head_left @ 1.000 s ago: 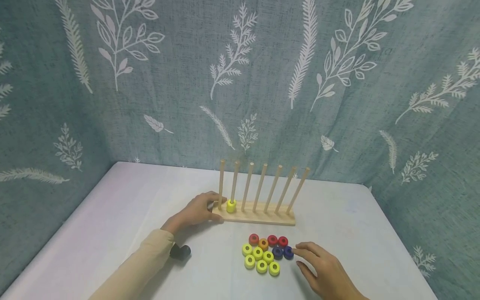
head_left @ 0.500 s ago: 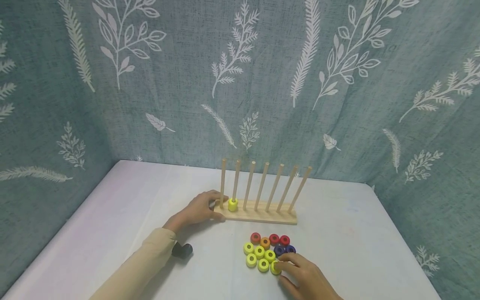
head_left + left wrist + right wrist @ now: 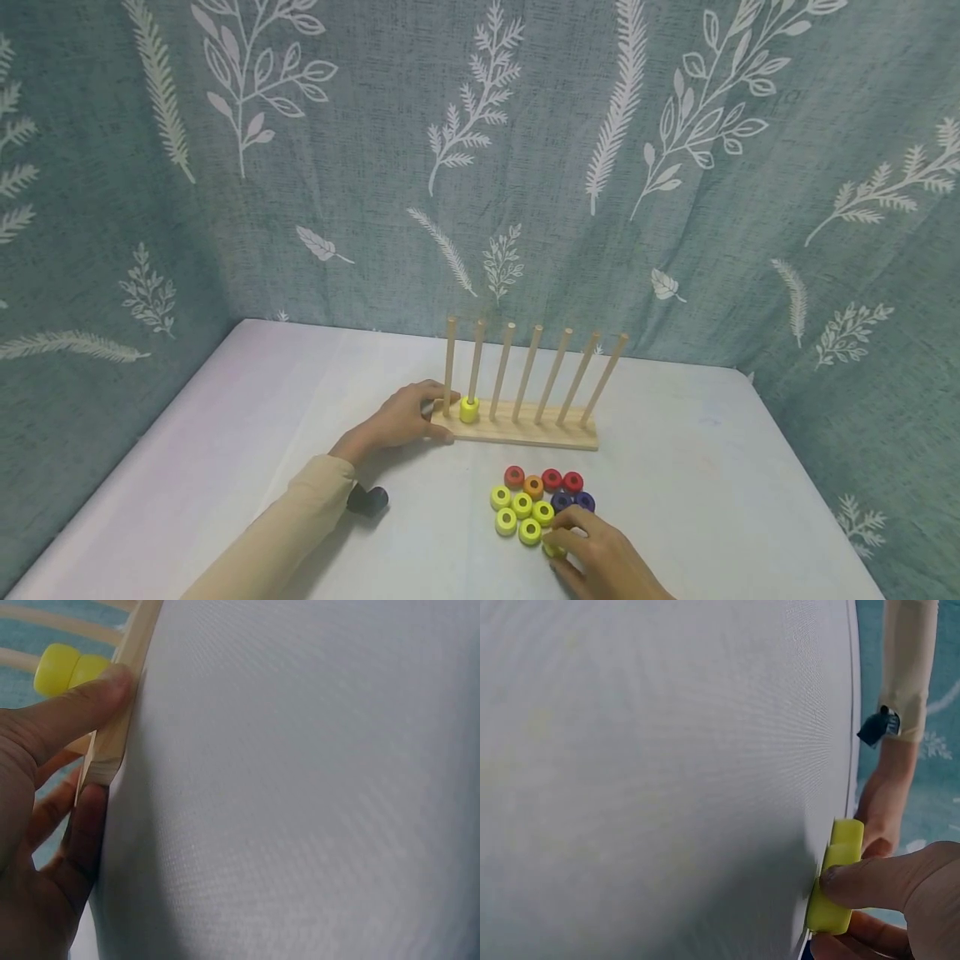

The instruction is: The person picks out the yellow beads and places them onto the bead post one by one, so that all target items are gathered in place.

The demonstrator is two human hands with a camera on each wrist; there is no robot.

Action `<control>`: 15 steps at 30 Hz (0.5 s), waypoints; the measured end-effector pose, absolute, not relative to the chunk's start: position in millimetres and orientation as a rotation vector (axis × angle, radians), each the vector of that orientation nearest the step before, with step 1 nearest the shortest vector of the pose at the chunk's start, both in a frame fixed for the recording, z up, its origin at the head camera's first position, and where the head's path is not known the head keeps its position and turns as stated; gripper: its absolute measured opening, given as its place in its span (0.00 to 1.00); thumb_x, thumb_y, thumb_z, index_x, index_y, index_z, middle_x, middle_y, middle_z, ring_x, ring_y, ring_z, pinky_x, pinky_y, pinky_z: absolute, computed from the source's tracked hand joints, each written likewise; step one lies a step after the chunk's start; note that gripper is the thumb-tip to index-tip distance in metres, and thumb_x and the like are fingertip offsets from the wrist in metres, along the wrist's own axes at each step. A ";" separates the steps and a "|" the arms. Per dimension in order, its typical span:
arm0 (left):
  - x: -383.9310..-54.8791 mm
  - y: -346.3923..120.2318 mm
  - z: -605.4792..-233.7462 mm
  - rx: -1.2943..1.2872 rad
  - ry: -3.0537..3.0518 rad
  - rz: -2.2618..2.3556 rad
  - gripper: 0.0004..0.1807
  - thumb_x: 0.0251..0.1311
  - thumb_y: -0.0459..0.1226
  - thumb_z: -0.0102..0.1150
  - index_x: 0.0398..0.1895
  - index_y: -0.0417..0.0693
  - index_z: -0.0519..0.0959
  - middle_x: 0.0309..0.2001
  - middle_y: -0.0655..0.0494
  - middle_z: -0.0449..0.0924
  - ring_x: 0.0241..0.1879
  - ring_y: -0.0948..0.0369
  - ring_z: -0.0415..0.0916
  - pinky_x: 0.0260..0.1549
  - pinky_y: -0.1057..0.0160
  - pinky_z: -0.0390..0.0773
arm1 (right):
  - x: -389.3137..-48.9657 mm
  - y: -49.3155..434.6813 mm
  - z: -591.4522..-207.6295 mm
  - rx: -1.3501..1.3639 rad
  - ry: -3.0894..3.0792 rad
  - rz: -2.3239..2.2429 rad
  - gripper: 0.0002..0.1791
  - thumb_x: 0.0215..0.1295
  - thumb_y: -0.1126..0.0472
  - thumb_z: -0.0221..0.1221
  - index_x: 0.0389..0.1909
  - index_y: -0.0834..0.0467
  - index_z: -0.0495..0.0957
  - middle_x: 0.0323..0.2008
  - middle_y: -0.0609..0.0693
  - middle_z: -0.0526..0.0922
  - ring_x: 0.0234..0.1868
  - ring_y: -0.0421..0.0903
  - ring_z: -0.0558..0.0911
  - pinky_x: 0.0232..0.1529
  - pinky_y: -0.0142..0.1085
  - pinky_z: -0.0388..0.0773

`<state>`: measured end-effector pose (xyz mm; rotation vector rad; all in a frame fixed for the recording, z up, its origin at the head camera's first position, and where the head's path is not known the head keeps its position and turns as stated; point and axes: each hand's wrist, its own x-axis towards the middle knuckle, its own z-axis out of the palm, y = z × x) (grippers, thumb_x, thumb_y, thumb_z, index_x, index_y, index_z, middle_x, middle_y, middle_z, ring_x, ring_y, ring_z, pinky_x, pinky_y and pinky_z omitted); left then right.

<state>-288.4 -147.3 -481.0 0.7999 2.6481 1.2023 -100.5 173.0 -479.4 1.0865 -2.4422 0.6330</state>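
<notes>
My left hand (image 3: 405, 414) grips the left end of a wooden peg rack (image 3: 525, 431), with the thumb along its front edge in the left wrist view. Two yellow beads (image 3: 66, 670) are stacked on the second peg from the left. Low on the table, my right hand (image 3: 603, 554) pinches a yellow bead (image 3: 829, 909) between thumb and fingers, at the near right corner of a bead group. Other yellow beads (image 3: 522, 505), dark blue beads (image 3: 584, 502), red beads (image 3: 552, 479) and an orange bead (image 3: 533, 487) lie beside it. The fingers partly hide the pinched bead.
A white cloth covers the table (image 3: 675, 467). Several upright pegs (image 3: 557, 375) rise from the rack. Behind the table hangs a teal curtain (image 3: 375, 167) with white leaf prints. A black device (image 3: 367, 501) sits at the left wrist.
My right hand has moved from beside the dark blue beads towards me and left, onto the nearest right yellow bead, which it now pinches. The left hand stays on the rack.
</notes>
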 end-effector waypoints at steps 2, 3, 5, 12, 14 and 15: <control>-288.3 -147.1 -480.7 0.797 2.649 1.203 0.34 0.44 0.44 0.81 0.58 0.51 0.82 0.56 0.56 0.79 0.60 0.49 0.72 0.57 0.46 0.75 | -100.4 173.2 -479.9 1.075 -2.459 0.626 0.16 0.41 0.68 0.77 0.32 0.52 0.84 0.38 0.41 0.79 0.37 0.35 0.80 0.40 0.21 0.77; -288.3 -147.0 -480.5 0.795 2.649 1.204 0.33 0.44 0.44 0.81 0.58 0.51 0.82 0.56 0.56 0.79 0.60 0.49 0.72 0.56 0.46 0.75 | -100.2 173.6 -479.8 1.072 -2.469 0.623 0.16 0.42 0.67 0.77 0.32 0.52 0.84 0.38 0.42 0.80 0.37 0.35 0.81 0.40 0.21 0.77; -288.1 -146.8 -480.0 0.788 2.651 1.200 0.33 0.44 0.44 0.81 0.58 0.51 0.82 0.56 0.56 0.79 0.60 0.49 0.72 0.56 0.47 0.76 | -99.8 174.5 -479.4 1.070 -2.480 0.616 0.16 0.42 0.67 0.77 0.31 0.52 0.84 0.38 0.42 0.81 0.38 0.36 0.81 0.41 0.22 0.78; -286.7 -146.9 -478.4 0.787 2.660 1.188 0.33 0.44 0.43 0.81 0.58 0.51 0.82 0.56 0.55 0.80 0.60 0.49 0.73 0.56 0.46 0.75 | -97.6 179.2 -474.8 1.064 -2.502 0.589 0.16 0.42 0.68 0.77 0.31 0.52 0.84 0.37 0.41 0.81 0.36 0.36 0.80 0.38 0.22 0.78; -286.7 -146.9 -478.1 0.782 2.655 1.193 0.33 0.44 0.43 0.81 0.58 0.51 0.82 0.57 0.55 0.79 0.60 0.48 0.72 0.56 0.45 0.75 | -96.2 180.5 -472.4 1.043 -2.535 0.585 0.15 0.44 0.67 0.77 0.32 0.52 0.84 0.37 0.41 0.81 0.36 0.36 0.80 0.38 0.23 0.79; -286.7 -147.0 -478.4 0.783 2.654 1.195 0.33 0.44 0.43 0.81 0.58 0.51 0.82 0.57 0.55 0.79 0.60 0.48 0.72 0.56 0.45 0.75 | -95.4 181.3 -470.6 1.027 -2.567 0.585 0.14 0.45 0.66 0.76 0.32 0.52 0.85 0.37 0.41 0.81 0.36 0.36 0.80 0.38 0.24 0.79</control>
